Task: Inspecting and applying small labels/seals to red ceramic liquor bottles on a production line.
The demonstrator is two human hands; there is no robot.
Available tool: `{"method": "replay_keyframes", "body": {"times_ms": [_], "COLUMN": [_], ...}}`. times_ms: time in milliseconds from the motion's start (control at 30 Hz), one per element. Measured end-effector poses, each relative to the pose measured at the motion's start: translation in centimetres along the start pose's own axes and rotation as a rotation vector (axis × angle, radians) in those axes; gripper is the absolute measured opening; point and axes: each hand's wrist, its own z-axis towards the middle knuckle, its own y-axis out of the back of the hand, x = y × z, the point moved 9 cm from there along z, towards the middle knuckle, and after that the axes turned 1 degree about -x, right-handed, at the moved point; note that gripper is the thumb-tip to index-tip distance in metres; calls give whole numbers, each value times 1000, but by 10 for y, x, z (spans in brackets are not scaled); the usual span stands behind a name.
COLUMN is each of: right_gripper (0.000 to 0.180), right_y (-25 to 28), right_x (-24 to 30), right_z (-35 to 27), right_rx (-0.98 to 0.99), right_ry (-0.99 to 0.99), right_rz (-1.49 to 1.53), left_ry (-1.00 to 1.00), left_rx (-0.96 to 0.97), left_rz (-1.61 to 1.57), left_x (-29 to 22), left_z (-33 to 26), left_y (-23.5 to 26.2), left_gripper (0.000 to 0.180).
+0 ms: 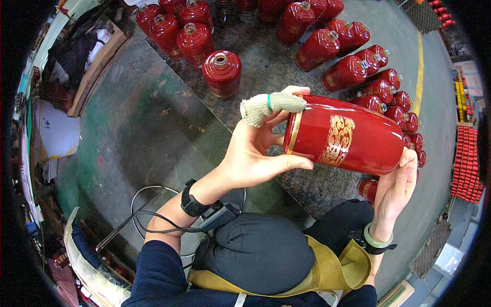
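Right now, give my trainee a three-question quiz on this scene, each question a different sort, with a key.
1. True or false: the red ceramic jar in hand stands upright on the floor.
2. Which finger covering does the left hand wear? A) a knitted cot on one finger B) a full rubber glove C) nothing at all
3. Fill in: the right hand supports the jar at its ____ end.

Key:
1. False: it lies sideways, held off the floor between both hands.
2. A
3. Base; the left hand grips the gold-banded end, while other red jars stand on the floor.
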Motion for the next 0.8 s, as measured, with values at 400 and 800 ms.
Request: {"method": "replay_keyframes", "body": {"times_ms": [400,800], "right_gripper": [26,23], "right_y": [-4,1], "right_x": [-5,-13], "right_z": [-6,-9], "right_rx": [-57,-76], "right_ry": [-20,-36], "right_rz": [62,120], "left_ry": [-162,-91], "left_rx": [-42,-67], "left_rz": [126,59], "left_x": [-20,-13], "left_z": [2,1], "left_y": [1,3], "left_gripper": [44,49]}}
